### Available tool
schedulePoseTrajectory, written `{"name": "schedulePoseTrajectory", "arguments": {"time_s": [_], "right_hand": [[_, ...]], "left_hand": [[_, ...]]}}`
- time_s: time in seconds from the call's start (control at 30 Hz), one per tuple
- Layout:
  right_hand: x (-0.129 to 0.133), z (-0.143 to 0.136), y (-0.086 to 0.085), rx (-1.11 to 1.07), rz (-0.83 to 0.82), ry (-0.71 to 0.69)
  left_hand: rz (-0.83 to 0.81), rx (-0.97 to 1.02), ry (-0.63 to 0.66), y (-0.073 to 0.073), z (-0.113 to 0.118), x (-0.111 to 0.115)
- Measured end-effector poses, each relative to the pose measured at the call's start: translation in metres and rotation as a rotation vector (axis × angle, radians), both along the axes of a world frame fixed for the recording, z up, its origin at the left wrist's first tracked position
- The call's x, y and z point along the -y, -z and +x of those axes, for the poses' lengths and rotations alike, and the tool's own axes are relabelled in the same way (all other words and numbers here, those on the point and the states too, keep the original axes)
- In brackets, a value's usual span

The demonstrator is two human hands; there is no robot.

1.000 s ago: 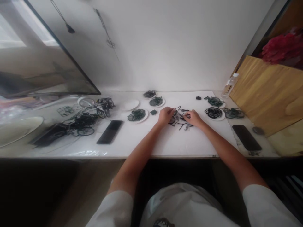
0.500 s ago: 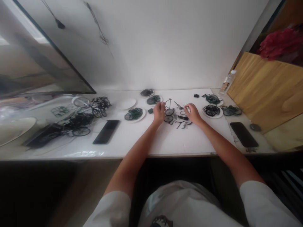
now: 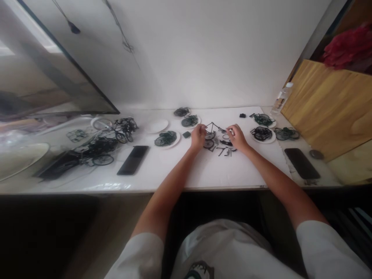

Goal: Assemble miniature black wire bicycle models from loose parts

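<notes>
Over the white board, my left hand (image 3: 198, 136) pinches a small dark toy bicycle frame (image 3: 212, 124) by its left end. My right hand (image 3: 236, 138) has its fingertips closed on a thin dark part, fork-like in shape (image 3: 221, 130). The tip of that part meets or nearly meets the right end of the frame; contact is too small to tell. Below lie two small spoked wheels (image 3: 208, 143), a dark curved piece (image 3: 226, 143) and several thin loose parts (image 3: 221, 151).
Plates of dark green bicycle parts (image 3: 166, 138) stand left, others (image 3: 262, 134) right. A bare plate (image 3: 157, 126) sits behind. Assembled toy bicycles (image 3: 125, 130) crowd the left. Phones (image 3: 133, 160) (image 3: 302, 163) flank my arms. A bottle (image 3: 282, 99) stands by the wooden panel (image 3: 328, 106).
My hands have come a little closer together. The gap between the bicycle frame and the fork-like part has closed or nearly closed. The whole view has shifted slightly.
</notes>
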State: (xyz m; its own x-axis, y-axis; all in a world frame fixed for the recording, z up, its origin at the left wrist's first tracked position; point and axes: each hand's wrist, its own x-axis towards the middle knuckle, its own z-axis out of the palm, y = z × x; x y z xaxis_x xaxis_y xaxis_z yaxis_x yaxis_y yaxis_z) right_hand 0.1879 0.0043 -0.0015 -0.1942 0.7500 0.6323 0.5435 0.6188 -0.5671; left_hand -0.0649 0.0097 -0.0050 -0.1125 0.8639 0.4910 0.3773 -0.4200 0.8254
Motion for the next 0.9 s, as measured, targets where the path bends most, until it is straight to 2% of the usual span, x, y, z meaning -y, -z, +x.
{"name": "schedulePoseTrajectory", "arguments": {"time_s": [0.6, 0.9], "right_hand": [[0.0, 0.002, -0.001, -0.003, -0.028, 0.036], [-0.002, 0.005, 0.0, 0.001, -0.016, 0.028]], "left_hand": [[0.001, 0.039, 0.073, 0.008, -0.003, -0.007], [-0.076, 0.056, 0.079, 0.01, -0.003, -0.008]]}}
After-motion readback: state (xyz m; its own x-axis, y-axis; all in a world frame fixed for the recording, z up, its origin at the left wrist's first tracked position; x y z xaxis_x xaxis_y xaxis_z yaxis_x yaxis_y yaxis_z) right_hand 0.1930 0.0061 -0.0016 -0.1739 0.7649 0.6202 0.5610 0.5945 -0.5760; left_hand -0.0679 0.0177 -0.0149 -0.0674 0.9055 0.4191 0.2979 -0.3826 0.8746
